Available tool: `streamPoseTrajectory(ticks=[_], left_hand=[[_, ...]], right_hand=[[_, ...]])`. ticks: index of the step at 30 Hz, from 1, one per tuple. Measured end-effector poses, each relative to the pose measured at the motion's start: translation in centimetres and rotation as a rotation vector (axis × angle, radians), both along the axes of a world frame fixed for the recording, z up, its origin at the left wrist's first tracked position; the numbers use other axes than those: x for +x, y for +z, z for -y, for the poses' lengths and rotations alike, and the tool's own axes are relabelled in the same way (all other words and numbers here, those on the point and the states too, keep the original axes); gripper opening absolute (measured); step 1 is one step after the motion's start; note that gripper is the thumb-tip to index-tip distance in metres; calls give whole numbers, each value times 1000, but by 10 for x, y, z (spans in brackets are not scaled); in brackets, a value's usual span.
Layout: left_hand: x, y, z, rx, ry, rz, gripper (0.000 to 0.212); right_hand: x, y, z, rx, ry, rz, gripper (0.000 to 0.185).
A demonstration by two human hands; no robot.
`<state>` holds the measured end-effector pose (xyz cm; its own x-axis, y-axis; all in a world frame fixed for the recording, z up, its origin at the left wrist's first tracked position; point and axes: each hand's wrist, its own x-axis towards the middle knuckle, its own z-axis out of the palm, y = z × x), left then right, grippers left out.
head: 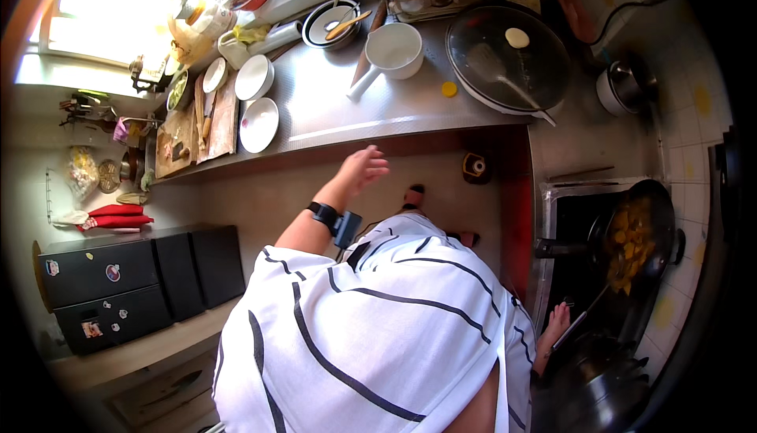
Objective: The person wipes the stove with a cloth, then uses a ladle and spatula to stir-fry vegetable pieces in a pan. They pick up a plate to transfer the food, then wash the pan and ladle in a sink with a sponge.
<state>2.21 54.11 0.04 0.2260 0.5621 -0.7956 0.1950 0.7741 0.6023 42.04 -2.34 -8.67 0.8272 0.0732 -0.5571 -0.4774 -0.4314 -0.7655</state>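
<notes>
My left hand (365, 170) hangs in the air in front of the steel counter's edge, fingers slightly apart and holding nothing; a black band with a device is on that wrist. At the right, my right hand (557, 319) is beside the metal handle of a cooking utensil (572, 329); whether the fingers close on it is unclear. The utensil's far end reaches into a black wok (663, 214) on the stove. Orange-yellow food pieces (630, 244) lie in the wok, whose long handle (559, 248) points left.
A white saucepan (395, 48), a yellow cap (449, 89) and a large pan with glass lid (473, 36) stand on the counter. White bowls (259, 125) and cutting boards (222, 125) are at the left. A shiny metal pot (597, 380) sits near my right hand.
</notes>
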Motion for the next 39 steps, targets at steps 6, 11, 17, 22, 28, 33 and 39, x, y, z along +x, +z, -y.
streamPoseTrajectory(ticks=[6, 11, 17, 22, 28, 33, 39], left_hand=[[-149, -41, -67, 25, 669, -73, 64], [-238, -60, -119, 79, 964, -28, 70], [-289, -69, -158, 131, 1132, -48, 48], [-313, -78, -168, 261, 1186, -257, 42], [-341, -93, -162, 207, 1082, -167, 37], [-352, -100, -162, 205, 1001, -155, 35], [-356, -65, -135, 356, 808, -265, 26]], right_hand=[[-33, 7, -10, -128, -30, 64, 55], [-78, 17, -16, -252, -73, 132, 49], [-135, 23, -59, -356, -33, 24, 45], [-168, 20, -103, -338, 60, -47, 44], [-188, 21, -137, -327, 206, -108, 43], [-196, 21, -165, -327, 337, -148, 42], [-201, 53, -235, -303, 616, -150, 41]])
